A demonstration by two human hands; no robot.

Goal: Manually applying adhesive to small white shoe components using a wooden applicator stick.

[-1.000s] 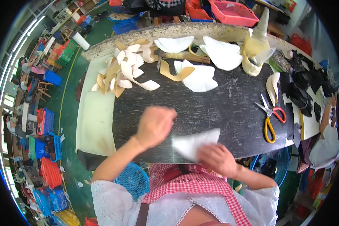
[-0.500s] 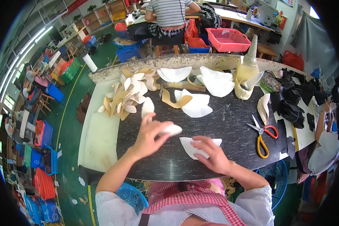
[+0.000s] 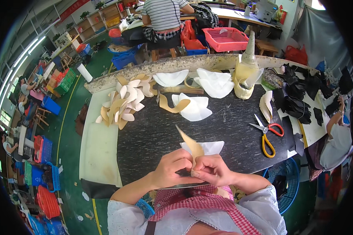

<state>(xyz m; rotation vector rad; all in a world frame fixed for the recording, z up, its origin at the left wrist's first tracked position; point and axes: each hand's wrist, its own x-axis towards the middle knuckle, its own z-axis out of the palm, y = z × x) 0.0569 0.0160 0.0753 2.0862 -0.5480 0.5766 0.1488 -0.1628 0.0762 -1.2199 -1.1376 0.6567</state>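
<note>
Tan strip (image 3: 189,145), a curved leather-like piece, stands up between both hands at the near edge of the dark worktop (image 3: 153,133), its pointed end rising toward the far side. The left hand (image 3: 171,167) and right hand (image 3: 212,169) meet at its lower end, fingertips pressed together in a pinch on the strip. Just behind it lies a white cut piece (image 3: 208,147), flat on the worktop and partly hidden by the strip and the fingers.

Half a second ago the left hand was raised over the worktop with a pale piece in its fingers while the right hand lay on the white cut piece; now both hands have drawn together nearer the body and the tan strip is up between them.

To the right, well apart from the hands, lie scissors (image 3: 266,134) with one red and one yellow handle. Far left sits a heap of tan and white pieces (image 3: 123,102); far centre, larger white pieces (image 3: 194,106) overlap a tan one. A pale cone-topped bottle (image 3: 247,70) stands at the far edge, and black pieces (image 3: 298,98) are piled at the far right. Beyond the bench a person in a striped shirt (image 3: 162,15) sits beside a red basket (image 3: 224,38). Nothing lies between the hands and the strip.
</note>
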